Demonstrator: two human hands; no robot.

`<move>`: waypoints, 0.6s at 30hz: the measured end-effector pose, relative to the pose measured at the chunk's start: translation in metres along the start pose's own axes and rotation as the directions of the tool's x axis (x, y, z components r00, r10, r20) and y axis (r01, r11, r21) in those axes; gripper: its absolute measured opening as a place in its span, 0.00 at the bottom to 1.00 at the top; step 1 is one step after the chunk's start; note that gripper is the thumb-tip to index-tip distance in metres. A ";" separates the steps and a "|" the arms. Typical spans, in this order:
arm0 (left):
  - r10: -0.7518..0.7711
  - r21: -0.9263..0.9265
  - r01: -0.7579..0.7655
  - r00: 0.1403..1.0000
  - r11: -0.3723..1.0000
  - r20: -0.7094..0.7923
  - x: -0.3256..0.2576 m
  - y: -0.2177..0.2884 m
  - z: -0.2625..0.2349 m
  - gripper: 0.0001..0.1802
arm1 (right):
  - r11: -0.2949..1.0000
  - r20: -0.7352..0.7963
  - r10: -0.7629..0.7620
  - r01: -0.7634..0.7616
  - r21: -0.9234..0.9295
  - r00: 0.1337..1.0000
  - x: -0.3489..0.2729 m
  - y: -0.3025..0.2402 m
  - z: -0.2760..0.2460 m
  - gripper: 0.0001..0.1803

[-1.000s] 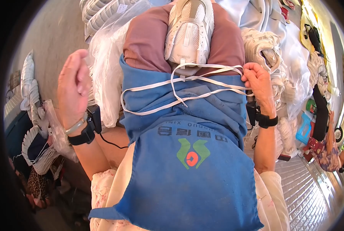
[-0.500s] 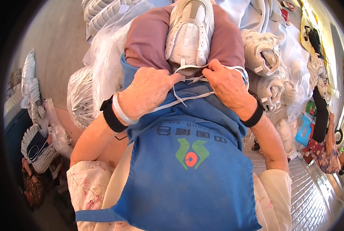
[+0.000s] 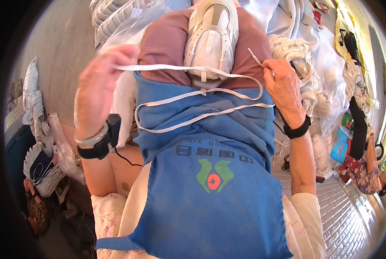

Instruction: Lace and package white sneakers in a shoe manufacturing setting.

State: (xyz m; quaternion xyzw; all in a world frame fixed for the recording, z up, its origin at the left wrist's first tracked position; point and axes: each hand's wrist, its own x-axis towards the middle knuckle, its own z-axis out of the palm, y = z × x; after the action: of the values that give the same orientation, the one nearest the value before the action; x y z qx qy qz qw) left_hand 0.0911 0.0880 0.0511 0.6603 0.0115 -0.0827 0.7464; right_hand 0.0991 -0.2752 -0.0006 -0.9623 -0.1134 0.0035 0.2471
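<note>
Shoe (image 3: 211, 36) on knee, above apron (image 3: 210, 181)

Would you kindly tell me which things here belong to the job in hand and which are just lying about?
In hand:
- white sneaker on the knee
- white shoelace, an end pulled out to each side
- left hand and right hand, each gripping a lace end
- blue apron under the lace

Lying about:
- bagged white sneakers
- bundled laces
</note>
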 end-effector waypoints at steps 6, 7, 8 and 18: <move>0.062 -0.397 -0.101 0.992 0.912 -0.110 -0.023 0.056 -0.097 0.21 | 0.991 0.018 -0.132 0.132 0.001 0.991 0.012 -0.026 0.012 0.10; 0.086 -0.307 -0.112 0.992 0.945 -0.097 -0.024 0.058 -0.101 0.22 | 0.993 0.030 -0.119 0.119 -0.025 0.992 0.014 -0.027 0.019 0.10; 0.084 -0.309 -0.111 0.992 0.944 -0.099 -0.024 0.060 -0.098 0.22 | 0.993 0.044 -0.107 0.109 -0.050 0.993 0.016 -0.026 0.024 0.09; 0.046 0.249 0.008 0.976 0.969 -0.212 0.012 0.021 -0.011 0.22 | 0.903 0.158 0.051 -0.113 0.415 0.986 0.038 -0.037 0.022 0.05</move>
State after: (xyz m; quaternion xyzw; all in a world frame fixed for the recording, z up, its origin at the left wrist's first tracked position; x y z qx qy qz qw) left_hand 0.1067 0.0997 0.0686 0.7535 0.0758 -0.0039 0.6530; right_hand 0.1271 -0.2244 -0.0003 -0.8872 -0.0867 0.1075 0.4403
